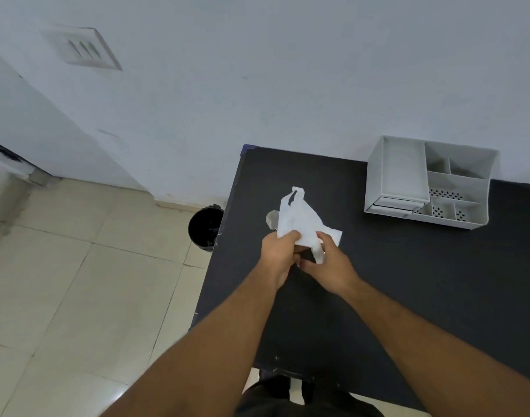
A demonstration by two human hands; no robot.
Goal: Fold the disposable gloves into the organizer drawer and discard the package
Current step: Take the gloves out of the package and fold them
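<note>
A white plastic package [299, 219] with a hang hole at its top lies on the black table [408, 281], near the left edge. My left hand [280, 255] grips its near left corner. My right hand [329, 266] pinches its near right part, where a white strip hangs down. A bit of clear thin plastic [272, 218] sticks out from behind the package on the left. The white organizer [429, 185] stands at the table's far right, its small drawer [396, 203] at the lower front slightly pulled out.
A black bin [205, 227] lined with a dark bag stands on the tiled floor just left of the table's far corner. A pale wall runs behind the table. The organizer's compartments look empty.
</note>
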